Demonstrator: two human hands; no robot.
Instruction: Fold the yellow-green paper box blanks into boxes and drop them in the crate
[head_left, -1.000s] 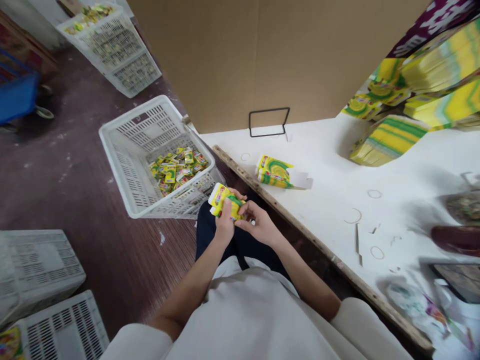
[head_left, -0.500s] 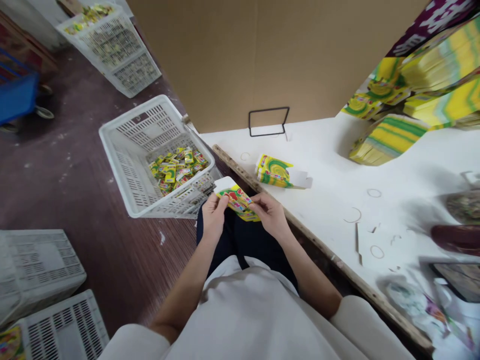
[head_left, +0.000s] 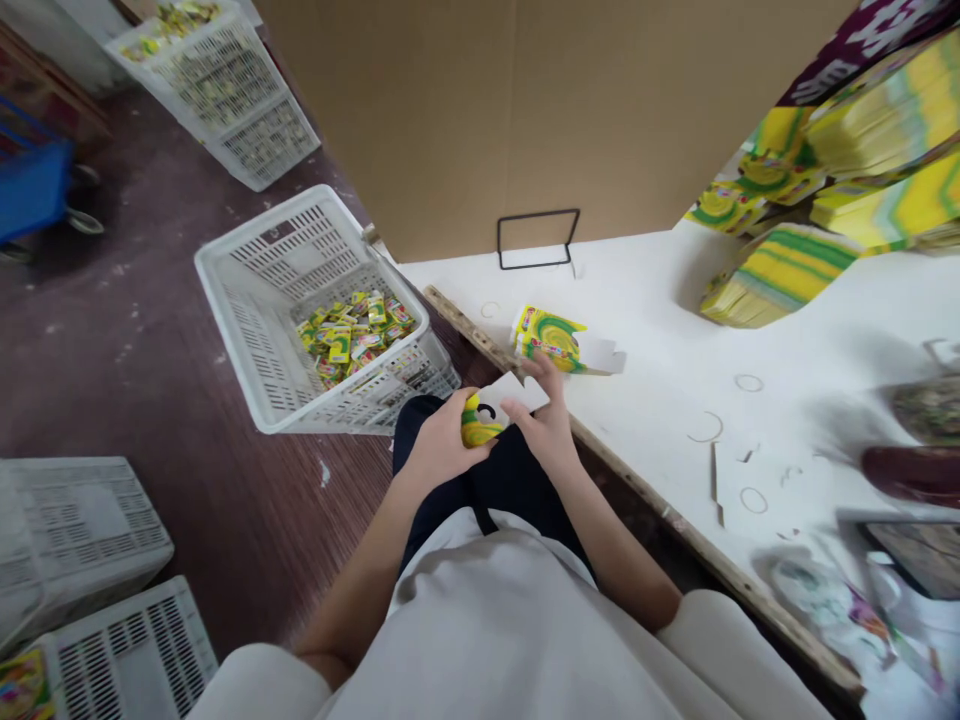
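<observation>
Left hand [head_left: 441,440] grips yellow carton [head_left: 478,433] above lap [head_left: 480,488], beside worktop [head_left: 637,400] edge; right hand [head_left: 552,425] lays thumb on white end flaps [head_left: 508,385], cannot tell if gripping; flap work seems in hand, next move calls for steady carton

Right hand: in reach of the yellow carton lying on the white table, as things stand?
Likely yes: the right hand is close to the yellow carton and nothing visible blocks it. But it is at the white flap of the held carton, gripped by the left hand, and may need freeing first.
</observation>
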